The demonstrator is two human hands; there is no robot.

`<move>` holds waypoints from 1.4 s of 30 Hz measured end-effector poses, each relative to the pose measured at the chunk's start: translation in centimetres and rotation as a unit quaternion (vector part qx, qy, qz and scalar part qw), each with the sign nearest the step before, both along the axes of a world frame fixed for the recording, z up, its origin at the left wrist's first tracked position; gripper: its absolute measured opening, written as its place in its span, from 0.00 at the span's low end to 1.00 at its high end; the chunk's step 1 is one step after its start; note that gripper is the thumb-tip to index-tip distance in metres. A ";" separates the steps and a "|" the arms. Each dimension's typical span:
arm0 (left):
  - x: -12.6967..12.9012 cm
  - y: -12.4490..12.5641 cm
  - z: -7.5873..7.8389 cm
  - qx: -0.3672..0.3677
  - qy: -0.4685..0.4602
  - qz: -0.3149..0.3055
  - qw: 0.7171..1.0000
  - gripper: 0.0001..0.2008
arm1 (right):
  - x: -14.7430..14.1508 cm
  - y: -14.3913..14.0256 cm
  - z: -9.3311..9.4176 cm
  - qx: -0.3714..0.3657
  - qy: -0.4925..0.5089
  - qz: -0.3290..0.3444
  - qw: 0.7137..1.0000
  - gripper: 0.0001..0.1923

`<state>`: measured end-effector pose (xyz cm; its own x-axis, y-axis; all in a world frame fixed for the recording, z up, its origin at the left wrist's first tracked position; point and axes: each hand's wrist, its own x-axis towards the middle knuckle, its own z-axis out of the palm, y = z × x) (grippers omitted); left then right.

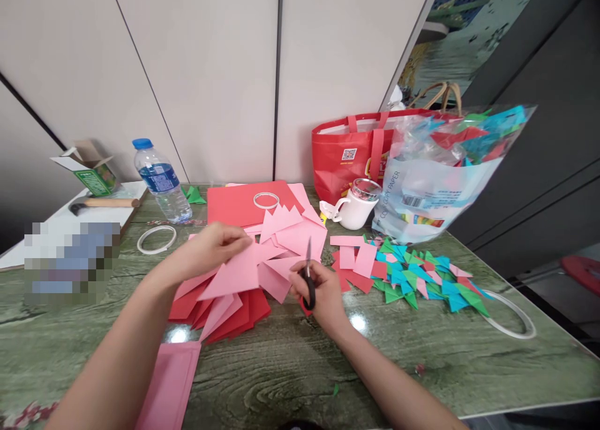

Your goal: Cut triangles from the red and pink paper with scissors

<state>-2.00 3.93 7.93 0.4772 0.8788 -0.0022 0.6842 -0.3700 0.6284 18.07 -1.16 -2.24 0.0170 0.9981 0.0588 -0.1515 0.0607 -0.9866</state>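
Note:
My left hand [213, 252] pinches a folded sheet of pink paper [237, 272] over the heap in the middle of the table. In my right hand [323, 292] is a pair of scissors [308, 280] with black handles, blades pointing up and away from me. The fingertips of that hand are close to another pink folded piece [276, 280]; whether they touch it I cannot tell. Beneath the pink pieces lie several red sheets [244, 320]. Behind them a red stack [234, 202] carries a white tape roll [266, 200].
Right of the heap lie small pink rectangles [364, 259] and many green and blue folded pieces [412, 274]. A white mug [359, 208], a red bag [332, 161] and a plastic bag [417, 199] stand behind. At left are a water bottle [162, 183] and a hammer-like tool [105, 203].

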 end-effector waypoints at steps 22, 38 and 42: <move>6.4 -1.0 -7.8 0.152 0.190 -0.017 0.970 0.12 | 0.7 1.0 -0.7 0.035 -0.016 -0.145 0.989 0.18; 6.4 -0.6 -3.9 -0.152 -0.555 0.197 0.794 0.10 | 0.2 0.6 -0.5 0.057 -0.034 -0.037 0.997 0.14; 6.6 -0.9 -3.6 -0.133 -0.574 0.209 0.780 0.11 | -0.3 0.3 -0.7 0.033 -0.029 0.077 0.996 0.17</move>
